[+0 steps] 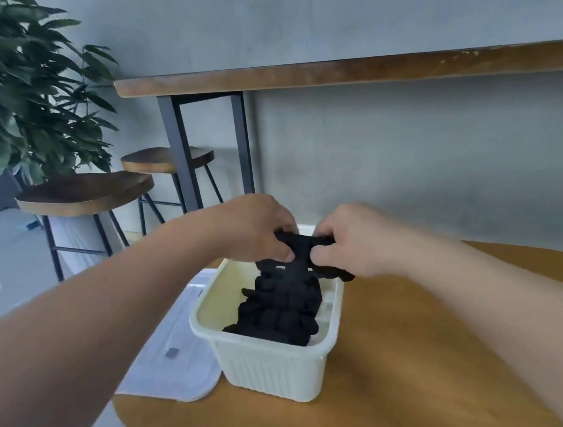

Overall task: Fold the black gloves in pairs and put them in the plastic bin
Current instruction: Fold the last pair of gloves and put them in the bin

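A cream plastic bin with ribbed walls stands on a round wooden table. Black gloves lie piled inside it, fingers pointing toward me. Both my hands hover over the bin's far end. My left hand and my right hand each pinch the cuff end of a black glove bundle, which hangs down into the pile. I cannot tell where the held gloves end and the pile begins.
A translucent white lid lies flat on the table left of the bin, overhanging the edge. Beyond stand two wooden stools, a high wooden counter on black legs, and a leafy plant at the far left.
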`<state>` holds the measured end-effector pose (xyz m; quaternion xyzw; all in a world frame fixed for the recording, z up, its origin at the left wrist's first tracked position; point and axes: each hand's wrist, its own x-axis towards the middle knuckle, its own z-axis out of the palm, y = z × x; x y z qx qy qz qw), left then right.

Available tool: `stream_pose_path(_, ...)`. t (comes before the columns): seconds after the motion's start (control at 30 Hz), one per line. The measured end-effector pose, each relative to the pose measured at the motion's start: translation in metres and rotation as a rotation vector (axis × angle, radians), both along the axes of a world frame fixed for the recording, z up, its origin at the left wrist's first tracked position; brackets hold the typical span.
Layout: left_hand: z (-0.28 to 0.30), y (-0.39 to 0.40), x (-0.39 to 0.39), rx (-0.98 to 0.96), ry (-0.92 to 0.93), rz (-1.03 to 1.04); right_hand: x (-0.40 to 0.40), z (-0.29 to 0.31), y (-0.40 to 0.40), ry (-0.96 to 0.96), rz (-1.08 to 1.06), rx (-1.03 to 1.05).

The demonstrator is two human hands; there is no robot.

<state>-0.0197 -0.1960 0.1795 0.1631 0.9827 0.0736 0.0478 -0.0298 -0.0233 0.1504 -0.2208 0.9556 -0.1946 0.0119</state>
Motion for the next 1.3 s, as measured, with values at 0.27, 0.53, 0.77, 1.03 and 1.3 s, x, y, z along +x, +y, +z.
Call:
stream_pose_path(0.27,-0.052,-0.041,-0.041,-0.12,-0.282,0.066,-0.046,-0.048,-0.043,-0.312,0.12,0.048)
stream_pose_path(0.53,-0.076,-0.034,-0.057,-0.247,-0.539,-0.005,-0.061,-0.072,-0.06,-0.558,0.213,0.155)
stream_pose_path(0.77,-0.107,-0.034,-0.043,-0.424,-0.531,-0.108,-0.049,-0.091,-0.089,-0.796,0.231,0.331)
stream_pose_path(1.03,-0.124,-0.021,-0.041,-0.461,-0.685,0.054,-0.042,-0.12,-0.102,-0.81,0.144,0.447)
stream_pose_path(1.3,-0.139,-0.017,-0.045,-0.318,-0.777,0.236,-0.048,-0.128,-0.103,-0.846,0.074,0.461)
